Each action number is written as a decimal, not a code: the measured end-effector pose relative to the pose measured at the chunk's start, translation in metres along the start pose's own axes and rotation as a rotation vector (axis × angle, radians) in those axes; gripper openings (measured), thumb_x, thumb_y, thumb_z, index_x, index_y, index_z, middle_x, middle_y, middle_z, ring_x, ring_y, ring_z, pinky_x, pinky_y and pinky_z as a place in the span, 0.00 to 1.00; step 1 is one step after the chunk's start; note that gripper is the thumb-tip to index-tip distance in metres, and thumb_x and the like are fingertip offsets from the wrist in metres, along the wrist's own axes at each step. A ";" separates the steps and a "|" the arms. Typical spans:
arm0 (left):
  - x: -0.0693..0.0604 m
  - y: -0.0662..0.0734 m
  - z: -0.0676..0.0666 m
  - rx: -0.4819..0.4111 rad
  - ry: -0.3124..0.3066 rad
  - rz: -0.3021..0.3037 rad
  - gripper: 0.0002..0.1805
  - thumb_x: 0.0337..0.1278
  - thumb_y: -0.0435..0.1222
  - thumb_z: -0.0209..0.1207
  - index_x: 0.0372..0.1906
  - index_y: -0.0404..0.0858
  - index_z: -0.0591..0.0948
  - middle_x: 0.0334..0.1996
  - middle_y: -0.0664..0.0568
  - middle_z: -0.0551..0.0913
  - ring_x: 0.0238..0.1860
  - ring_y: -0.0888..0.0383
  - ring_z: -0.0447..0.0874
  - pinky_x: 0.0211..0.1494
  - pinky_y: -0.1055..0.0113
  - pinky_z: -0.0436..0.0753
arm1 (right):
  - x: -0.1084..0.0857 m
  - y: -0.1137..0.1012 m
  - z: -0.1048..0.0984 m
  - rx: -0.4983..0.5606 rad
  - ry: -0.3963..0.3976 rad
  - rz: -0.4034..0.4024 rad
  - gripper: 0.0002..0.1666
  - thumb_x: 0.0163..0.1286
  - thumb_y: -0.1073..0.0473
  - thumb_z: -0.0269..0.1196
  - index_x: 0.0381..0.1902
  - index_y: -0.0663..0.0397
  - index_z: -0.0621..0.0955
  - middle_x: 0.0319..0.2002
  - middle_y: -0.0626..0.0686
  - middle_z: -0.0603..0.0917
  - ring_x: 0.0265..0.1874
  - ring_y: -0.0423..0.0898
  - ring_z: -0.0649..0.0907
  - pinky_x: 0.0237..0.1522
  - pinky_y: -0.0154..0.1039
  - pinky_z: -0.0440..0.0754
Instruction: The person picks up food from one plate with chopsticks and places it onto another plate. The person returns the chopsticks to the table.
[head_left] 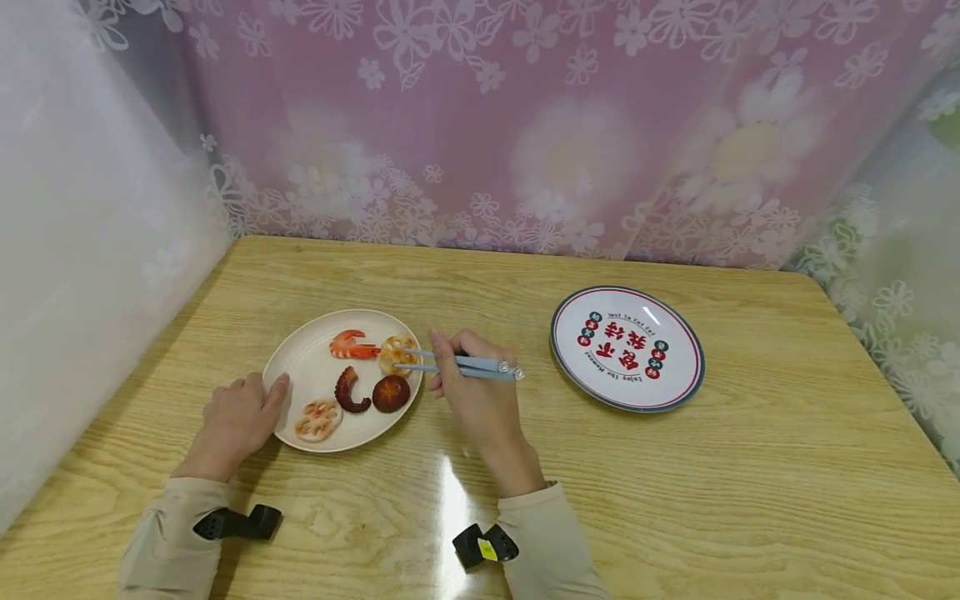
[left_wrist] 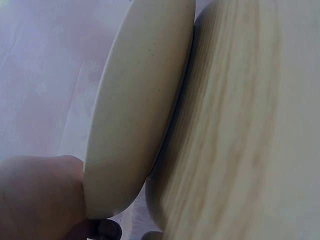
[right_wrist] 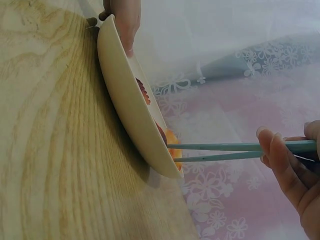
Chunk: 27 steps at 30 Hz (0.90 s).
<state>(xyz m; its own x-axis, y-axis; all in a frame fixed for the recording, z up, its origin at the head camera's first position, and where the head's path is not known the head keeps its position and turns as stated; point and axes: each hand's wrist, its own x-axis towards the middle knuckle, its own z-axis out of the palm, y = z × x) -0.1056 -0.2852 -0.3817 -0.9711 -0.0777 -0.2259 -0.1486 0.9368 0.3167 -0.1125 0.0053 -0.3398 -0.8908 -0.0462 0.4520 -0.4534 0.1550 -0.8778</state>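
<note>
At the left rim of a cream plate (head_left: 300,367), my left hand (head_left: 242,417) lays its thumb over the edge, with fingers outside and below it. Light-blue chopsticks (head_left: 465,367) are gripped in my right hand (head_left: 483,404). Their tips meet a browned lotus root slice (head_left: 393,350) at the plate's right side; whether they pinch it I cannot tell. Around it on the plate lie a shrimp (head_left: 351,345), a curled octopus tentacle (head_left: 347,392), a shiitake mushroom (head_left: 391,393) and a paler lotus root slice (head_left: 318,420). In the right wrist view the plate's wall (right_wrist: 130,105) hides much of the food.
To the right stands a white plate (head_left: 626,383) with a dark rim and red characters. Both plates are on a wood-grain table (head_left: 750,500). Floral curtains (head_left: 480,125) hang behind the table and along its sides.
</note>
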 end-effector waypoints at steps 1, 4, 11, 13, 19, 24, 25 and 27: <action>0.000 0.000 0.000 0.000 -0.001 0.000 0.40 0.75 0.53 0.28 0.52 0.15 0.65 0.45 0.20 0.71 0.48 0.22 0.67 0.47 0.36 0.67 | 0.000 0.000 0.000 -0.003 -0.004 -0.003 0.19 0.72 0.60 0.60 0.19 0.61 0.78 0.14 0.51 0.81 0.11 0.39 0.79 0.15 0.36 0.79; 0.000 0.000 0.000 0.000 -0.006 -0.001 0.40 0.75 0.54 0.28 0.52 0.14 0.65 0.45 0.20 0.71 0.48 0.22 0.67 0.47 0.36 0.66 | -0.001 0.002 0.002 -0.003 -0.017 -0.004 0.19 0.72 0.60 0.59 0.20 0.62 0.78 0.15 0.52 0.81 0.11 0.39 0.80 0.16 0.36 0.79; 0.000 0.000 0.000 0.004 -0.006 0.000 0.41 0.75 0.54 0.27 0.52 0.13 0.65 0.45 0.20 0.71 0.48 0.22 0.67 0.46 0.36 0.67 | -0.003 0.001 0.007 0.000 -0.026 0.041 0.20 0.73 0.58 0.58 0.20 0.61 0.78 0.17 0.53 0.82 0.14 0.41 0.81 0.17 0.37 0.80; 0.000 -0.001 -0.001 0.005 -0.003 0.004 0.41 0.75 0.54 0.28 0.52 0.13 0.65 0.44 0.20 0.71 0.48 0.22 0.67 0.46 0.36 0.67 | -0.003 0.001 0.009 0.013 -0.032 0.055 0.20 0.73 0.58 0.58 0.20 0.61 0.78 0.17 0.54 0.82 0.15 0.46 0.83 0.18 0.39 0.80; 0.000 -0.001 -0.001 0.006 0.005 0.013 0.40 0.75 0.53 0.28 0.52 0.13 0.65 0.44 0.19 0.71 0.47 0.21 0.67 0.45 0.36 0.67 | -0.004 0.003 0.011 0.046 -0.046 0.084 0.19 0.72 0.57 0.59 0.21 0.62 0.78 0.18 0.57 0.83 0.16 0.56 0.83 0.18 0.38 0.80; 0.000 0.000 -0.001 0.005 0.003 0.012 0.40 0.76 0.53 0.28 0.52 0.13 0.65 0.45 0.19 0.71 0.48 0.22 0.67 0.46 0.36 0.67 | -0.003 -0.004 0.008 0.061 -0.055 0.104 0.19 0.72 0.61 0.59 0.21 0.65 0.78 0.19 0.61 0.83 0.17 0.57 0.83 0.19 0.35 0.80; 0.000 0.000 -0.001 0.003 0.002 0.011 0.40 0.76 0.53 0.28 0.52 0.13 0.65 0.45 0.19 0.71 0.48 0.22 0.67 0.46 0.36 0.67 | -0.003 -0.008 0.007 0.066 -0.052 0.108 0.18 0.72 0.62 0.59 0.21 0.66 0.78 0.19 0.62 0.82 0.17 0.59 0.83 0.19 0.35 0.80; 0.000 0.001 -0.001 0.000 -0.001 0.009 0.40 0.75 0.53 0.28 0.52 0.13 0.65 0.45 0.19 0.71 0.48 0.22 0.67 0.46 0.36 0.67 | -0.002 -0.016 0.006 0.069 -0.043 0.119 0.17 0.72 0.65 0.58 0.21 0.67 0.77 0.19 0.63 0.82 0.17 0.60 0.83 0.20 0.34 0.80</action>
<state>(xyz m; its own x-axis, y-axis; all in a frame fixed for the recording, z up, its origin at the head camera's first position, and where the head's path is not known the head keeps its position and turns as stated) -0.1059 -0.2850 -0.3805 -0.9722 -0.0685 -0.2239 -0.1396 0.9374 0.3190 -0.1034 -0.0027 -0.3280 -0.9382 -0.0739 0.3381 -0.3440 0.0942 -0.9342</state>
